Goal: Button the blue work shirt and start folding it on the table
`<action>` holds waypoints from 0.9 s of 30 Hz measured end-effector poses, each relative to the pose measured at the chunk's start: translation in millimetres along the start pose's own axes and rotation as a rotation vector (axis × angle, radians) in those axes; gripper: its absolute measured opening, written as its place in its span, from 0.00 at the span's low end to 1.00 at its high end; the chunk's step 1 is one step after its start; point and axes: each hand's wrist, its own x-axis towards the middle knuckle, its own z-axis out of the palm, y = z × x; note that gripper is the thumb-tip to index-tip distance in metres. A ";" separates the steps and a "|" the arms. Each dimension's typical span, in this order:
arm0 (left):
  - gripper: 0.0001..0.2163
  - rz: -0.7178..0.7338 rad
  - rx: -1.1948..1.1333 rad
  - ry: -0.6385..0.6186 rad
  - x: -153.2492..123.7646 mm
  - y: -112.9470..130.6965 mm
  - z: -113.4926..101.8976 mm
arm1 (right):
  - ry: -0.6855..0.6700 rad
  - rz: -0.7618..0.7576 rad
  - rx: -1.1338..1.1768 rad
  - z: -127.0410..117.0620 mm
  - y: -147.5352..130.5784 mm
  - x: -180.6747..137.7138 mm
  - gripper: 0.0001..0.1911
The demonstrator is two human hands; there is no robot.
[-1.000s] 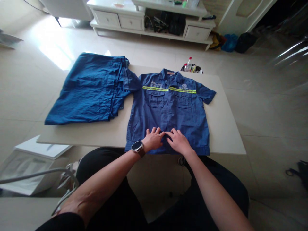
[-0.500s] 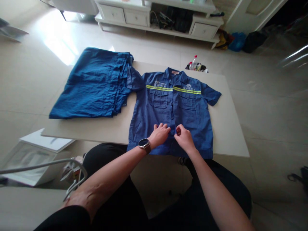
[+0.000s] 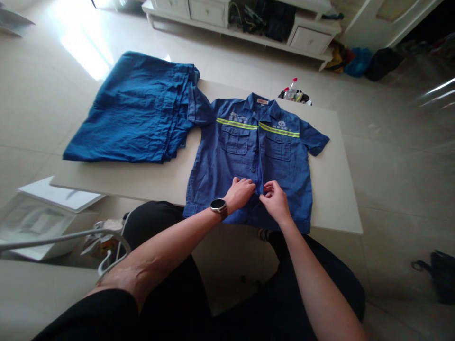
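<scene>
Two bare hands meet at the front opening of a blue short-sleeved work shirt [image 3: 249,161] that lies face up and spread flat on a pale table [image 3: 334,189], its collar pointing away from the person and its hem hanging just over the near edge. Left hand [image 3: 241,192], with a dark watch [image 3: 219,207] on its wrist, rests on the cloth just left of the button strip, its fingers curled down and pinching the edge of the fabric. Right hand [image 3: 275,201] sits just beside it on the other side of the strip, fingertips bent inward and gripping the opposite edge, so the two hands nearly touch over the lower part of the placket. Whether a button is between the fingers cannot be told. A yellow-green reflective band [image 3: 258,126] runs across the chest of the shirt above two flap pockets. On the table's left end, partly draped over the edge, lies a folded pile of brighter blue cloth [image 3: 131,111], and the shirt's left sleeve touches it. Beyond the table's far edge, a bin holding plastic bottles [image 3: 293,94] stands on the tiled floor, and a white low cabinet with drawers [image 3: 249,19] stands farther back against the wall.
</scene>
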 end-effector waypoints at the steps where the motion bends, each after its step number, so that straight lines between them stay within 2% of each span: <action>1: 0.12 -0.006 -0.013 0.016 0.5 -0.3 -1.4 | 0.006 0.007 0.020 -0.5 0.7 0.1 0.15; 10: 0.12 0.060 -0.074 0.057 4.6 -0.3 -10.7 | 0.015 0.057 0.233 1.6 -0.7 3.0 0.17; 27: 0.09 -0.033 -0.275 0.139 5.4 -1.8 -9.2 | 0.022 0.039 0.251 2.2 -6.4 1.7 0.16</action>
